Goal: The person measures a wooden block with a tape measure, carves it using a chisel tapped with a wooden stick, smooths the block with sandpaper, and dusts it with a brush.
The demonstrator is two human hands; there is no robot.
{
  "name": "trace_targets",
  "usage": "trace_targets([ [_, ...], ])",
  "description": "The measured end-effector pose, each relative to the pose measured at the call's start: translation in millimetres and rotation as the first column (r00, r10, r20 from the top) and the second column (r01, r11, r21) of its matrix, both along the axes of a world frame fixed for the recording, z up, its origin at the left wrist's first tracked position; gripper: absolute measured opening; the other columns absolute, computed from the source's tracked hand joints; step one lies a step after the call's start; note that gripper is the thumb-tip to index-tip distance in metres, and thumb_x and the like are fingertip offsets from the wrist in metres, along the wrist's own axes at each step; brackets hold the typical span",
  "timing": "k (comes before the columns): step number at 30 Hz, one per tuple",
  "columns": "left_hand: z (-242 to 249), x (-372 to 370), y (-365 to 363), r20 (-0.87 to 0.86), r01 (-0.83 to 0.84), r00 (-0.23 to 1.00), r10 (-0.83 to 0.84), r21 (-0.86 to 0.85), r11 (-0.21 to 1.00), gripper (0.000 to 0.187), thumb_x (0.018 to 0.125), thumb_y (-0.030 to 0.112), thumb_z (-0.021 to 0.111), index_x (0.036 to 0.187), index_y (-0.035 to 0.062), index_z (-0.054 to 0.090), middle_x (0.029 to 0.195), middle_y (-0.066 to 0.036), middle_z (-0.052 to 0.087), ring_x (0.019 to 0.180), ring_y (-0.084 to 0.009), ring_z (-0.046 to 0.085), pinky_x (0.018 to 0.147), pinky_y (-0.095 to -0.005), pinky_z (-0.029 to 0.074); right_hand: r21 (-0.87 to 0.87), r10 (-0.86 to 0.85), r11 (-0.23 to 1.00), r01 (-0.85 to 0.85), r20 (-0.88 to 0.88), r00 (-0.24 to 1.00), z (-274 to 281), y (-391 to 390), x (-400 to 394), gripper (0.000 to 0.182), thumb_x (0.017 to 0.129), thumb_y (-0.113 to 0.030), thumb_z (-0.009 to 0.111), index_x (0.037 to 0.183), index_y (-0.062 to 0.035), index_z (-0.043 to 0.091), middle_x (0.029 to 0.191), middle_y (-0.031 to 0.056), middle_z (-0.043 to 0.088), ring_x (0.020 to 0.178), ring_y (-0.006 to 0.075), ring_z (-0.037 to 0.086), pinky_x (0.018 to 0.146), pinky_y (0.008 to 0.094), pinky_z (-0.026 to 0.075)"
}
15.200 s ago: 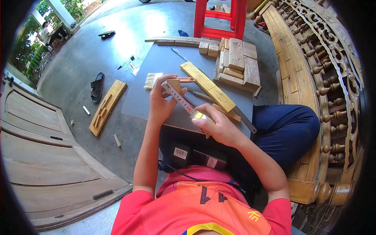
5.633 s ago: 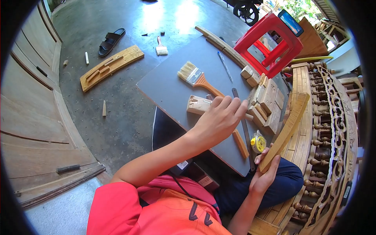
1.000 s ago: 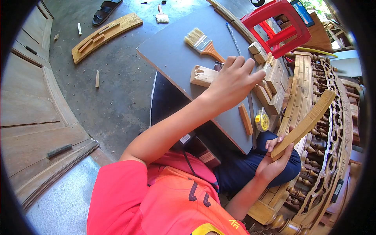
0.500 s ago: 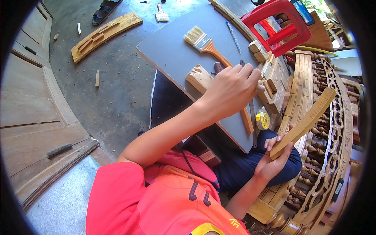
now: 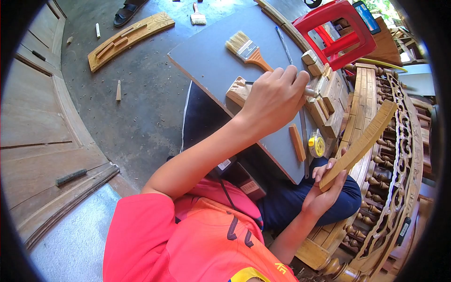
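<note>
My left hand (image 5: 278, 96) is closed above the grey board (image 5: 211, 51). A small grey cylindrical end (image 5: 310, 91) sticks out by its thumb side; the rest is hidden in the fist. Under and beside that hand lie a wide paintbrush (image 5: 246, 50) and a pale wooden block (image 5: 238, 91). My right hand (image 5: 329, 185), palm up, grips the lower end of a curved wooden strip (image 5: 361, 143), which slants up to the right. Near it on the board are a yellow tape measure (image 5: 316, 144), a reddish wooden stick (image 5: 297, 142) and a thin dark metal strip (image 5: 305, 136).
Several wood blocks (image 5: 329, 101) line the board's right side, with a pen (image 5: 283, 45) nearby. A red plastic stool (image 5: 336, 37) stands behind. Carved wooden railing (image 5: 399, 155) runs along the right. A curved wood piece (image 5: 129, 41) and a smaller brush (image 5: 198, 15) lie on the floor.
My left hand has shifted slightly left and down, uncovering more of the board near the reddish stick. The curved strip has moved slightly left with my right hand.
</note>
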State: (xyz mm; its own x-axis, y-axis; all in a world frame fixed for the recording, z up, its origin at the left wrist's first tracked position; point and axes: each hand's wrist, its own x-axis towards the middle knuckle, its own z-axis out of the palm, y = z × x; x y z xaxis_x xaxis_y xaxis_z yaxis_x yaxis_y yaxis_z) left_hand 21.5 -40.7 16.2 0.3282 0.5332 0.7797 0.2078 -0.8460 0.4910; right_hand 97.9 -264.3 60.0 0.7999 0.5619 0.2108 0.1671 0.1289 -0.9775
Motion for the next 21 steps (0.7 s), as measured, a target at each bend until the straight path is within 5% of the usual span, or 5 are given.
trace_targets([
  [9, 0, -3, 5, 0.007, 0.000, 1.000, 0.000, -0.044, 0.999, 0.023, 0.093, 0.018, 0.073, 0.099, 0.0046, 0.055, 0.087, -0.011, 0.059, 0.077, -0.0297, 0.066, 0.066, -0.0411, 0.052, -0.006, 0.018, 1.000, -0.018, -0.004, 1.000, -2, 2, -4, 0.055, 0.115, -0.035, 0.038, 0.159, -0.0022, 0.036, 0.099, 0.0036, 0.048, 0.069, 0.0092, 0.043, 0.069, 0.0266, 0.039],
  [15, -3, 4, 11, 0.058, -0.045, 0.997, 0.049, -0.077, 0.996, 0.021, 0.095, 0.019, 0.070, 0.095, 0.0057, 0.053, 0.079, -0.010, 0.059, 0.067, -0.0306, 0.067, 0.057, -0.0407, 0.052, -0.128, 0.041, 0.992, -0.022, 0.148, 0.988, 15, -2, 13, 0.053, 0.114, -0.032, 0.043, 0.158, -0.0022, 0.037, 0.098, 0.0042, 0.049, 0.068, 0.0093, 0.044, 0.068, 0.0267, 0.041],
  [21, -3, 6, 15, 0.089, -0.075, 0.992, 0.086, -0.116, 0.990, 0.021, 0.096, 0.019, 0.070, 0.098, 0.0058, 0.054, 0.081, -0.010, 0.062, 0.068, -0.0286, 0.070, 0.056, -0.0394, 0.053, 0.194, -0.114, 0.979, 0.065, 0.251, 0.961, 54, 13, 23, 0.062, 0.112, -0.042, 0.048, 0.157, -0.0009, 0.035, 0.097, 0.0034, 0.047, 0.065, 0.0076, 0.040, 0.064, 0.0251, 0.036],
])
